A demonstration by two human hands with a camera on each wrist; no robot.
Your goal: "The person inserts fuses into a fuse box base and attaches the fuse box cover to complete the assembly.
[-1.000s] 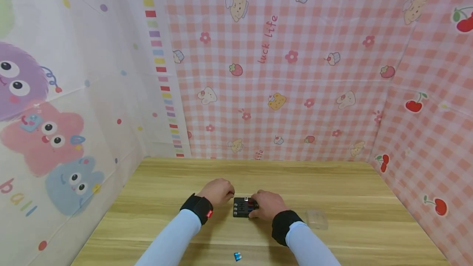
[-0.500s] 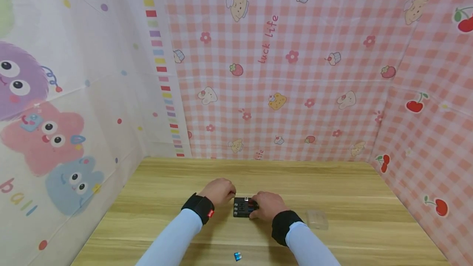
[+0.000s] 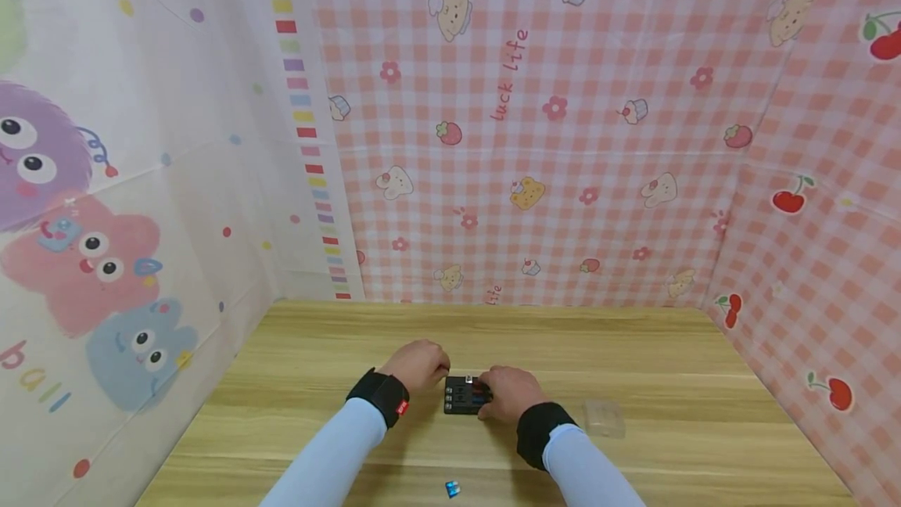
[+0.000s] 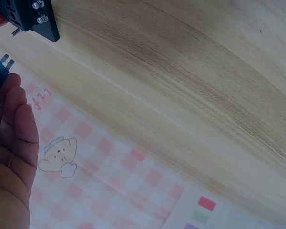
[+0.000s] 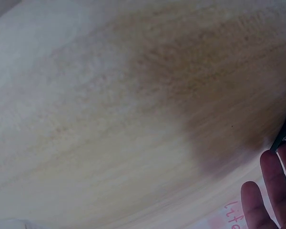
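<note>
A black fuse block (image 3: pixel 461 396) lies on the wooden table in the head view, with metal screw terminals along its left side and red and blue pieces near its right end. My right hand (image 3: pixel 512 395) holds it at that end, thumb at the near edge and fingers at the far edge. Just left of the block, my left hand (image 3: pixel 420 365) pinches a blue blade fuse (image 4: pixel 2 72), its two metal prongs pointing out past the fingertips. In the left wrist view the fuse is apart from the block. A second blue fuse (image 3: pixel 453 488) lies near the table's front.
To the right of my right hand lies a clear plastic cover (image 3: pixel 604 418) on the table (image 3: pixel 317 335). Patterned cloth (image 3: pixel 521 139) hangs behind the table and at both sides.
My left hand has shifted very slightly right, toward the fuse block. The right hand stays on the block, its thumb barely moved.
</note>
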